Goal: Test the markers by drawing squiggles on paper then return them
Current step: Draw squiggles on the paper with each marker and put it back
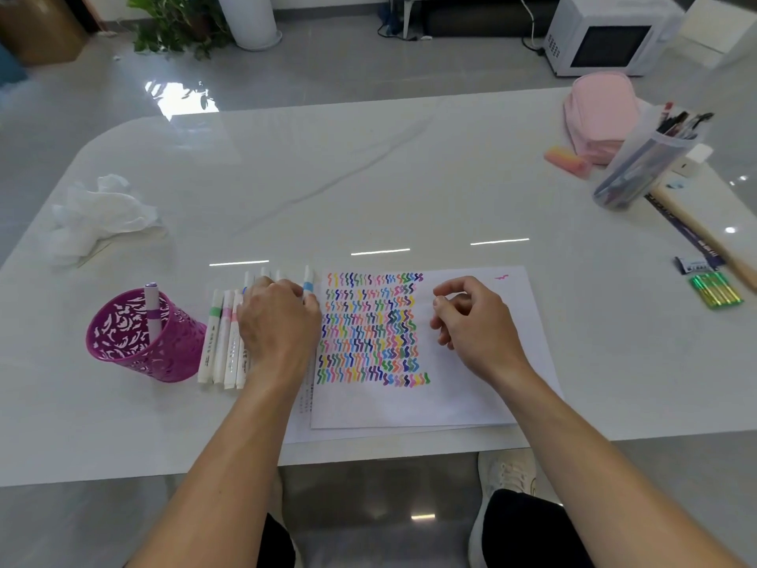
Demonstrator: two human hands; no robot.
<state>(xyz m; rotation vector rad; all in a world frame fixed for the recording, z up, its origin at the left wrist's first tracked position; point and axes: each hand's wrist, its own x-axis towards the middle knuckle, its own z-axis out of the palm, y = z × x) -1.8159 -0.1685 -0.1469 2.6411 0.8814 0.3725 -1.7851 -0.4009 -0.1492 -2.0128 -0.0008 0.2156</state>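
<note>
Left grip is down over the row of white markers, palm down, fingers bent onto the barrels. Does it actually clasp one? I cannot tell, the hand hides that. Right grip sits above the paper with fingers loosely curled, thumb close to the fingertips, nothing in it: released.

Now the big picture: a glossy white desk carries the lot. At its near edge lies the paper, just right of the markers, its left half packed with rows of many-coloured squiggles. A second sheet peeks out beneath it at the near left edge.

Far right, a pink pouch sits near the desk's far edge. Far left, a crumpled white tissue lies well apart from the action. Near left, a purple cut-out holder stands just beside the marker row, and one purple-banded marker stands inside it, leaning a little. Over on the right a clear cup full of pens stands in front of the pouch, and a wooden handle runs along the desk's right side.

The markers lie side by side, pointing away, and a blue-banded marker at the right end touches the left fingertips. A small green pack rests near the right edge. Smallest of all is a little pink mark at the paper's far right corner.
</note>
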